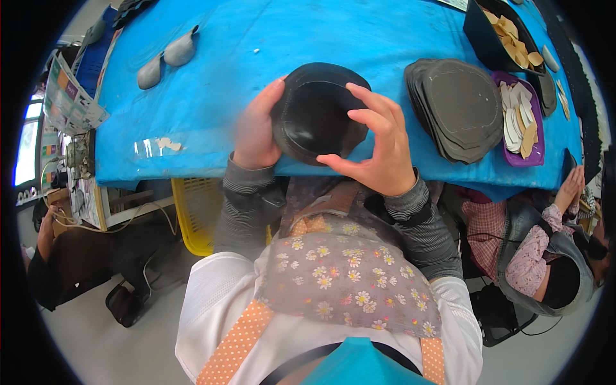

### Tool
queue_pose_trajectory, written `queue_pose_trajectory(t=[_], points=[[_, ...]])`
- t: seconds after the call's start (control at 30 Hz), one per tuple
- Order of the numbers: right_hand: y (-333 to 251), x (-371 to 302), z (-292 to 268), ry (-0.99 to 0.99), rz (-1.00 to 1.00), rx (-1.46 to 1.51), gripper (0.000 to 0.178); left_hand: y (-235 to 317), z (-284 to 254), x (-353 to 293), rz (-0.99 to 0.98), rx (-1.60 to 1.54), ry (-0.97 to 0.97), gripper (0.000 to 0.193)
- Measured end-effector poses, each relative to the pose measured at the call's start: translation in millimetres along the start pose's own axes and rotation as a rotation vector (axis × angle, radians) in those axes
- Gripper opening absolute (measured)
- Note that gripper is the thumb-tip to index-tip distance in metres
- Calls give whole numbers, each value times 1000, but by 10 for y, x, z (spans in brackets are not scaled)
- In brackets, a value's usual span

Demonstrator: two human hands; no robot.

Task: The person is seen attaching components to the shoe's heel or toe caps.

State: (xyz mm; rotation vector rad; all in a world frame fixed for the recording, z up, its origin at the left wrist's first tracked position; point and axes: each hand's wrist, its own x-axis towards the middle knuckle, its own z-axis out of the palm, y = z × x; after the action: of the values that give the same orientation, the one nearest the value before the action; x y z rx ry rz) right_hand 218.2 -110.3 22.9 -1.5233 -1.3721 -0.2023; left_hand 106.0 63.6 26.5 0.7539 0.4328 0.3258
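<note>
A rounded, shiny black leather-like piece (312, 122) with a pale line along its rim is held up over the near edge of the table. My left hand (258, 128) grips it by the left edge, with the fingers mostly hidden beneath. On the other side, my right hand (382, 141) curves around the right part. Its thumb lies at the near edge and two fingertips rest on or just over the top. To the right lies a stack of dark grey rounded pieces (462, 106), the top one with a pale outline.
Blue sheeting (212, 83) covers the table. A purple basket (540, 144) of pale strips and a black bin (478, 38) of tan scraps stand right. Two grey moulded pieces (179, 50) lie far left. A yellow crate (192, 218) is below; other people (526, 256) sit at both sides.
</note>
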Motion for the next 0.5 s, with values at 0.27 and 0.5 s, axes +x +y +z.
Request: queue_pose_trajectory(t=[0.27,0.5], points=[[14,-26,45,-8,-11,-67,64,-14,51,-2,12,27,12,34],[-14,-15,75,-5,-17,-116,63,-12,54,-19,33,47,18,35]])
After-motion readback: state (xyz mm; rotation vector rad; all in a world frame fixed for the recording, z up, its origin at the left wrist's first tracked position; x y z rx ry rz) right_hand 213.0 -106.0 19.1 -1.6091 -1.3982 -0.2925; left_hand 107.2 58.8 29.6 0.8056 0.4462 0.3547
